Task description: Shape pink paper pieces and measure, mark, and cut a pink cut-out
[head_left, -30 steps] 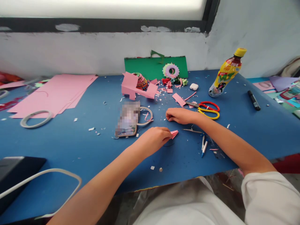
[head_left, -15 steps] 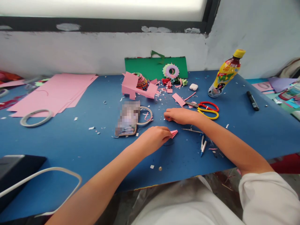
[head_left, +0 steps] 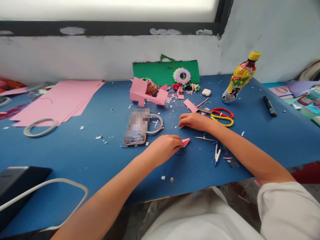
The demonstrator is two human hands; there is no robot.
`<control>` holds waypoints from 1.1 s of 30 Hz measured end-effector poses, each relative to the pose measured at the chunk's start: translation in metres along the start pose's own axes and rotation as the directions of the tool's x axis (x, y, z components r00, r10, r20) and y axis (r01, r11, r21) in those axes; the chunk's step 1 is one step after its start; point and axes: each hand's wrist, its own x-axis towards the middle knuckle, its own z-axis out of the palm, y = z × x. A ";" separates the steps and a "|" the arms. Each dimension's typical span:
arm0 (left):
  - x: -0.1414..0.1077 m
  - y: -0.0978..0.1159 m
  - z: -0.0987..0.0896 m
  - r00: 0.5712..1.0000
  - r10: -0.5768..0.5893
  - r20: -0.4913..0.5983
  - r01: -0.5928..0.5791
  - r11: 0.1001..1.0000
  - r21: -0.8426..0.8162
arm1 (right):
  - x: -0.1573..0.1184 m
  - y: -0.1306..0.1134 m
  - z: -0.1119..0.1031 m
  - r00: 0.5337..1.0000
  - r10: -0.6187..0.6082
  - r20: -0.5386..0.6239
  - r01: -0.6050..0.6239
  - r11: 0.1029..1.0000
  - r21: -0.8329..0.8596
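Note:
My left hand pinches a small folded pink paper piece just above the blue table. My right hand rests on the table a little farther back, fingers curled down among paper scraps; I cannot see whether it holds anything. Red and yellow scissors lie just right of that hand. A phone lies left of my hands, next to a tape ring.
Pink sheets and a tape roll lie at the left. Folded pink paper, a green card, paper flowers, a drink bottle and a black marker stand at the back. Pens lie by my right forearm.
My right hand shifted slightly to the right on the table. My left hand keeps its hold on the pink piece in the same place.

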 end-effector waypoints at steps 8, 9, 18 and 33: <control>0.000 0.002 -0.002 1.000 -0.003 0.010 0.003 1.000 0.013 | -0.005 -0.008 0.004 0.996 -0.066 0.059 0.081 0.947 -0.310; 0.000 0.002 -0.002 1.000 -0.003 0.011 0.003 1.000 0.012 | -0.005 -0.008 0.004 0.995 -0.073 0.067 0.091 0.942 -0.322; 0.000 0.004 -0.003 0.999 -0.033 0.008 0.033 0.999 0.005 | -0.002 0.001 0.006 0.978 0.187 -0.092 -0.168 0.968 0.185; 0.048 -0.053 -0.001 0.985 -0.138 -0.105 0.123 0.983 -0.136 | 0.003 0.004 0.006 0.748 0.653 0.118 -0.150 -0.006 0.989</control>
